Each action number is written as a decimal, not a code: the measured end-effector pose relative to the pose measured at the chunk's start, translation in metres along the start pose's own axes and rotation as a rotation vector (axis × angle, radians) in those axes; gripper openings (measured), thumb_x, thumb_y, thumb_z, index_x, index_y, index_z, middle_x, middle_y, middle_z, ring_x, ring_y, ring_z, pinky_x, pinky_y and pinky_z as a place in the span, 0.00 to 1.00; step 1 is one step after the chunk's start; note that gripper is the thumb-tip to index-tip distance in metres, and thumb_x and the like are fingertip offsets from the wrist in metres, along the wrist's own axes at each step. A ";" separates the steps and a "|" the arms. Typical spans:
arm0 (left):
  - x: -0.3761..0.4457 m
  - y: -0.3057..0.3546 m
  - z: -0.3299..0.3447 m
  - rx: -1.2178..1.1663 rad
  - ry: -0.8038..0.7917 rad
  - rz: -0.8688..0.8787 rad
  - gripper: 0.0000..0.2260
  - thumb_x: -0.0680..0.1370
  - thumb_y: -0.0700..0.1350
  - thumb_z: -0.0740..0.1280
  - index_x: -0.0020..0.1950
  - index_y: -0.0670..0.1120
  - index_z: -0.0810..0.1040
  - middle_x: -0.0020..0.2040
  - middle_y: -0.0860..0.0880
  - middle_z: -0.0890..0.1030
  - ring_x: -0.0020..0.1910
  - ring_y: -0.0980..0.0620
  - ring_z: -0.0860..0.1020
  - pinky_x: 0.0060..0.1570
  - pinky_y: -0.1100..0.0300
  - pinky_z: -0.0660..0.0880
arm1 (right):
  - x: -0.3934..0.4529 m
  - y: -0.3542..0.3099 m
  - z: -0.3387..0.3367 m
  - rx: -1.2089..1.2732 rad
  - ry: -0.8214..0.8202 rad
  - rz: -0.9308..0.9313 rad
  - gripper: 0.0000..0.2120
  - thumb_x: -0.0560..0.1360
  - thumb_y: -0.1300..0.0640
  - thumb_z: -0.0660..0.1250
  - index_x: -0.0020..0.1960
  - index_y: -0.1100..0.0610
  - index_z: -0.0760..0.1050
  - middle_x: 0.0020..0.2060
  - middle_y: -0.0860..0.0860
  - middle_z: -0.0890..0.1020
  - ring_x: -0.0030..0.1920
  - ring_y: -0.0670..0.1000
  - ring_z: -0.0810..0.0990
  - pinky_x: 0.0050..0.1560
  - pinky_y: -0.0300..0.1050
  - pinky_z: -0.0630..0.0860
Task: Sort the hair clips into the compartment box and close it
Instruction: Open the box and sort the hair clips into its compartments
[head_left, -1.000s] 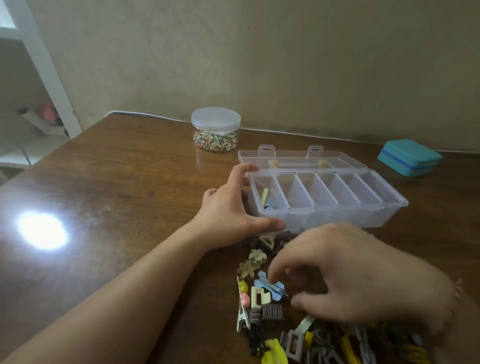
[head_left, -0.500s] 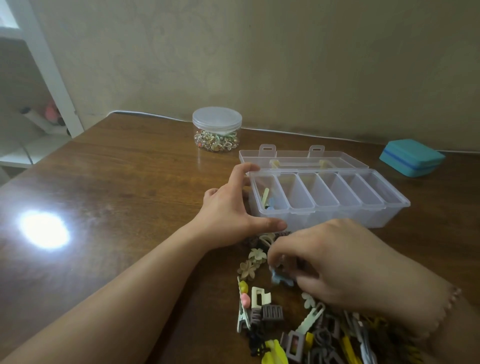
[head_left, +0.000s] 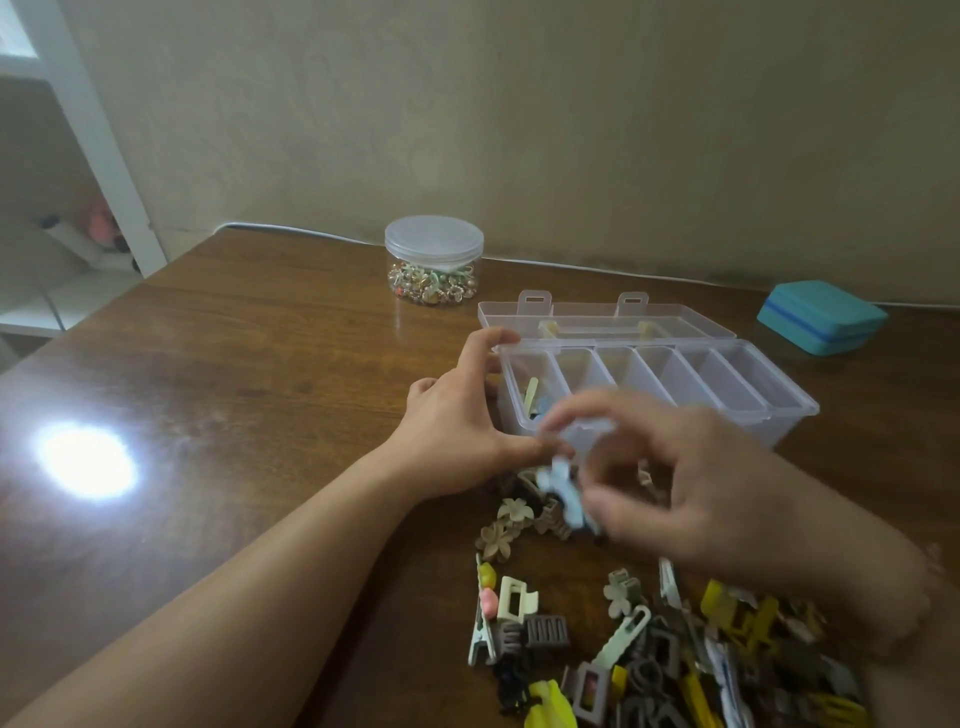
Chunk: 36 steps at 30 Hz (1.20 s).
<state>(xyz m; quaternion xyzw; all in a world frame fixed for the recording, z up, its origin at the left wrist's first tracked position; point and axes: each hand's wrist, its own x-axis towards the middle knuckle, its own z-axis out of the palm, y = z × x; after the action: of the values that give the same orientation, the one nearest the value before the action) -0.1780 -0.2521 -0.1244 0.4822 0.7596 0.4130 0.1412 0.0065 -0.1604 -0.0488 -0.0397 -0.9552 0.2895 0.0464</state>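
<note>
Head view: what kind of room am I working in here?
Probably a home room: a wooden table against a plain wall, with white shelving at the left.

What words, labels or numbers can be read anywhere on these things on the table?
None can be read.
Compartment box: clear plastic, no label showing.
Round jar: plain lid, no label showing.
Teal case: plain, no print showing.
Hair clips: no print visible; many are blurred.
Light blue clip in the right hand: too blurred to tell.
</note>
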 end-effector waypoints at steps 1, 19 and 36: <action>0.000 0.001 0.000 0.004 0.000 -0.001 0.44 0.59 0.69 0.72 0.70 0.63 0.55 0.63 0.61 0.76 0.60 0.62 0.74 0.67 0.53 0.56 | 0.003 0.002 -0.001 0.117 0.159 0.003 0.13 0.75 0.50 0.66 0.55 0.35 0.70 0.40 0.43 0.83 0.33 0.52 0.79 0.31 0.44 0.77; -0.001 0.001 0.001 0.002 0.005 -0.013 0.43 0.59 0.67 0.70 0.70 0.62 0.56 0.65 0.60 0.76 0.62 0.62 0.75 0.72 0.46 0.56 | 0.009 0.005 0.017 -0.321 0.049 -0.210 0.09 0.74 0.49 0.65 0.53 0.43 0.80 0.45 0.37 0.82 0.47 0.38 0.78 0.46 0.39 0.78; 0.000 0.001 0.001 0.025 0.008 -0.008 0.44 0.61 0.68 0.73 0.71 0.63 0.54 0.66 0.60 0.75 0.63 0.59 0.73 0.70 0.50 0.55 | 0.011 -0.017 0.056 -0.609 -0.220 -0.479 0.07 0.73 0.45 0.63 0.46 0.42 0.79 0.42 0.44 0.77 0.40 0.48 0.70 0.35 0.44 0.69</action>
<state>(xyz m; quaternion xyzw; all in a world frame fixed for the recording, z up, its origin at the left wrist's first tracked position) -0.1764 -0.2518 -0.1241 0.4793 0.7672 0.4047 0.1337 -0.0112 -0.2044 -0.0853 0.2033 -0.9788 -0.0234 -0.0040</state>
